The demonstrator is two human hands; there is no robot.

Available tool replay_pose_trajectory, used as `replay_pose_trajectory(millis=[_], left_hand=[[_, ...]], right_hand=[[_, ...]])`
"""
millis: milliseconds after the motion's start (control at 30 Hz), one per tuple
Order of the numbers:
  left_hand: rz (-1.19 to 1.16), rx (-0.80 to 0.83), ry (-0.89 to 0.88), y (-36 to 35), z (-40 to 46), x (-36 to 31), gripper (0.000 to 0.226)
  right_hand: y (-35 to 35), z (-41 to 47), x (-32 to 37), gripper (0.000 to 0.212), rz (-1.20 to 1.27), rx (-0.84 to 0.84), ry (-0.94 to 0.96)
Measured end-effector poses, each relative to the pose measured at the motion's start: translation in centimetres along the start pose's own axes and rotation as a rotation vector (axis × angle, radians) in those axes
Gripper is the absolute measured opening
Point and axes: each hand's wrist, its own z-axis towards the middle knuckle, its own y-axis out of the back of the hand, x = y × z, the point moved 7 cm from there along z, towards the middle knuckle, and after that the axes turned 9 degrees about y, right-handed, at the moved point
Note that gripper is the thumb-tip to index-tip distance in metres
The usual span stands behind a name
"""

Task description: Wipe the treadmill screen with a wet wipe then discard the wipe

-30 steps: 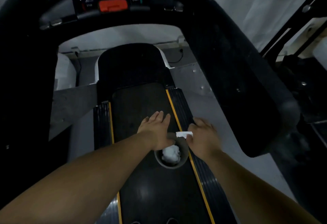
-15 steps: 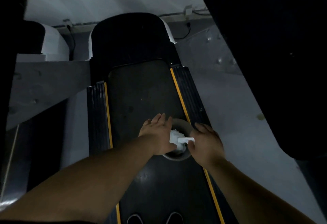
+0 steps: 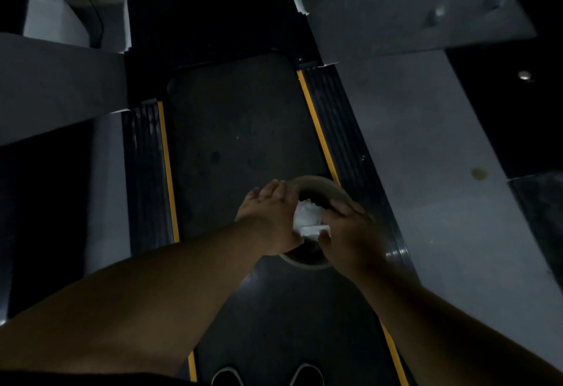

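Head view: tilted further down than half a second ago, console now out of frame, round container [image 3: 320, 186] higher on the treadmill belt [image 3: 243, 129]. Left hand [image 3: 269, 218] laid flat against the container's left rim, fingers extended, clamped on nothing. Right hand [image 3: 347, 230] curled over the right rim, thumb and fingertips pinched on a flat white wipe [image 3: 313, 229] at its free edge. Wipe partly out of the container, above the bunched white stock [image 3: 307, 213] inside. Judged light, limp, damp and easily torn; best held near a corner and drawn slowly, container braced by the other hand. Shoe tips [image 3: 227, 376] visible at bottom edge
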Motion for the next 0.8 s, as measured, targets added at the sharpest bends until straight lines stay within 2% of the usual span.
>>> replay_pose_trajectory(millis=[100,267,400,800], left_hand=[[-0.004,0.008,-0.007,-1.8,1.8,0.3,0.113],[0.009,0.024,-0.011,-4.3,3.5,0.5,0.112],[0.021,0.048,-0.008,-5.4,4.0,0.5,0.111],[0.011,0.042,-0.008,-4.9,3.7,0.9,0.111]], right_hand=[[-2.5,0.9,-0.6,0.033,0.007,0.056,0.0],[-5.4,1.7,-1.7,0.028,-0.017,0.097,-0.038],[-6.6,2.2,-1.9,0.037,-0.047,0.137,-0.032],[-6.0,1.8,-2.0,0.048,-0.024,0.188,-0.06]])
